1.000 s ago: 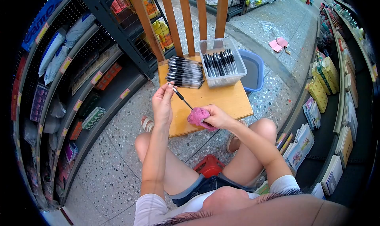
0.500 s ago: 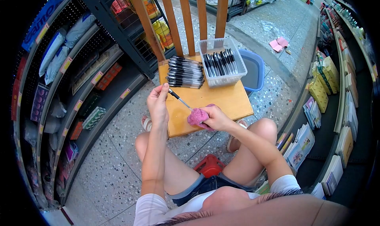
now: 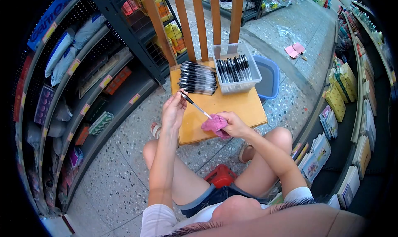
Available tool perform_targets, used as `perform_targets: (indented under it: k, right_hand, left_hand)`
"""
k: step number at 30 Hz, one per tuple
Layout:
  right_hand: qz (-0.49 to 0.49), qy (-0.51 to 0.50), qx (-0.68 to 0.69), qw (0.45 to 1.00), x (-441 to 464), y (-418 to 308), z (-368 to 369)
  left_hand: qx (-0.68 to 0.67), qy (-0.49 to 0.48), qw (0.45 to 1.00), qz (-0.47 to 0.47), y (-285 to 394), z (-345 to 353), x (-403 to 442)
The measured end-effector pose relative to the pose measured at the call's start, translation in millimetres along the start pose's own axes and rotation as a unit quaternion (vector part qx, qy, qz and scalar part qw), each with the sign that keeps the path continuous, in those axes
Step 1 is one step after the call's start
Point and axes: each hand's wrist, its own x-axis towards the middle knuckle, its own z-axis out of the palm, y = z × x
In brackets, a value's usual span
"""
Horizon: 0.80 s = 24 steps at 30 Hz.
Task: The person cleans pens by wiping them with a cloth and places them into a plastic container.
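Observation:
Between thumb and fingers, my left hand (image 3: 174, 109) pinches the black end of a pen (image 3: 196, 104) with a clear barrel. The pen slants down to the right, and its other end meets a pink cloth (image 3: 214, 124). My right hand (image 3: 233, 124) grips that cloth, which hides the pen's tip. Both hands are over the front part of a wooden chair seat (image 3: 244, 109). Behind them on the seat lies a pile of black and clear pens (image 3: 198, 78). Right of the pile, a clear plastic box (image 3: 239, 87) holds several similar pens standing at a slant.
A blue basin (image 3: 268, 77) is on the floor behind the chair's right side. Shelves of packets curve along the left, with books and yellow bags (image 3: 335, 98) on the right-hand shelves. A red object (image 3: 221, 176) sits between my legs. Pink paper (image 3: 294, 50) lies on the floor.
The view has shifted slightly, so the chair and its contents appear a little lower and to the right. The pen stays in my left hand, its lower end still at the cloth.

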Motion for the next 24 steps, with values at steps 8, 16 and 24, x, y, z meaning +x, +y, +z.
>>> perform_targets:
  k: [8, 16, 24]
  right_hand:
    - [0.007, -0.059, -0.024, 0.998, -2, 2, -9]
    - [0.03, 0.03, 0.081, 0.996, -3, -2, -8]
    - [0.147, 0.063, 0.081, 0.984, 7, 1, -10]
  left_hand:
    - [-0.05, -0.032, 0.996, -0.063, -9, -7, 1]
    - [-0.073, -0.038, 0.996, -0.026, -4, -4, -1]
    - [0.127, -0.09, 0.988, 0.008, -21, 26, -21]
